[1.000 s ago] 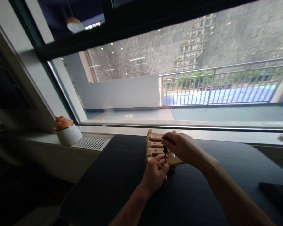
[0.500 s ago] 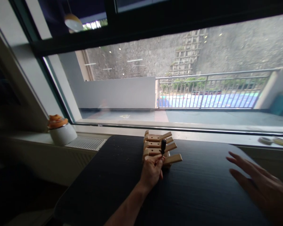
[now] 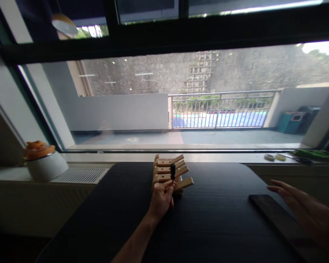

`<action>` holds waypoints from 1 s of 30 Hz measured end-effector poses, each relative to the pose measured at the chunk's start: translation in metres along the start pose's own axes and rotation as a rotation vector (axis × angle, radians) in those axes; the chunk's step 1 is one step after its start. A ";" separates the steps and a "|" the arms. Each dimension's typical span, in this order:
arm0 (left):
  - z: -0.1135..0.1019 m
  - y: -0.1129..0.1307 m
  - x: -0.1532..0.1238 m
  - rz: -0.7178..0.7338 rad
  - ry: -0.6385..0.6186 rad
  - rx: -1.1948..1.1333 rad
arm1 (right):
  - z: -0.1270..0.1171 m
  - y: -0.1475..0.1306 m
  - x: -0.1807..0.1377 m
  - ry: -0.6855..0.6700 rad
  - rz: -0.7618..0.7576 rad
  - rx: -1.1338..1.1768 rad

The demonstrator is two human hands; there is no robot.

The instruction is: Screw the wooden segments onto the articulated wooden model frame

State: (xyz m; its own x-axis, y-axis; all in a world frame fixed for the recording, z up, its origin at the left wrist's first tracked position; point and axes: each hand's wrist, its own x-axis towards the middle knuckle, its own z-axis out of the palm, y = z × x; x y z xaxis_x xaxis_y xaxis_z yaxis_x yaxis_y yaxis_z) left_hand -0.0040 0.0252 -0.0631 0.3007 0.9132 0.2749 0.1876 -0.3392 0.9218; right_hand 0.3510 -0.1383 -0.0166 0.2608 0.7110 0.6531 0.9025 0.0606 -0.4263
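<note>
A stack of light wooden pieces [image 3: 164, 171] with holes lies at the far middle of the black table [image 3: 203, 219]. My left hand [image 3: 161, 199] rests against its near side, fingers pinched round the shaft of a small black-handled screwdriver [image 3: 172, 171] standing upright on the wood. My right hand [image 3: 304, 212] is far to the right, fingers stretched out and apart, hovering just beyond a flat black slab [image 3: 274, 219] on the table and holding nothing.
A white pot with an orange top [image 3: 42, 162] stands on the sill at left beside a vent grille [image 3: 76, 175]. Small rolls [image 3: 274, 157] and green items [image 3: 316, 155] lie on the sill at right. A large window runs behind the table.
My right hand has left the screwdriver handle and swung out to the right over the black slab. The left hand stays on the screwdriver. The view has turned right.
</note>
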 end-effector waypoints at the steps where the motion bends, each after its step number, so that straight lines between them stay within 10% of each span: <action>1: 0.000 -0.001 0.000 0.000 -0.001 0.000 | 0.003 -0.015 0.007 -0.010 0.018 0.033; 13: 0.000 -0.001 0.000 -0.010 -0.023 -0.015 | 0.102 -0.207 0.093 -0.296 -0.391 0.308; 20: 0.001 0.002 0.002 -0.047 -0.023 0.021 | 0.133 -0.223 0.108 -0.579 -0.461 0.378; 30: 0.000 0.001 0.000 -0.080 -0.029 0.007 | 0.113 -0.209 0.110 -0.564 -0.439 0.340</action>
State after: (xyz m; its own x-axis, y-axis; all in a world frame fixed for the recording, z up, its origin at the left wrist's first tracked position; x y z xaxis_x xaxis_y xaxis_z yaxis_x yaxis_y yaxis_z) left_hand -0.0035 0.0251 -0.0621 0.3114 0.9306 0.1925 0.2182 -0.2672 0.9386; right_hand 0.1524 0.0066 0.0735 -0.3900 0.8149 0.4288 0.7048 0.5638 -0.4305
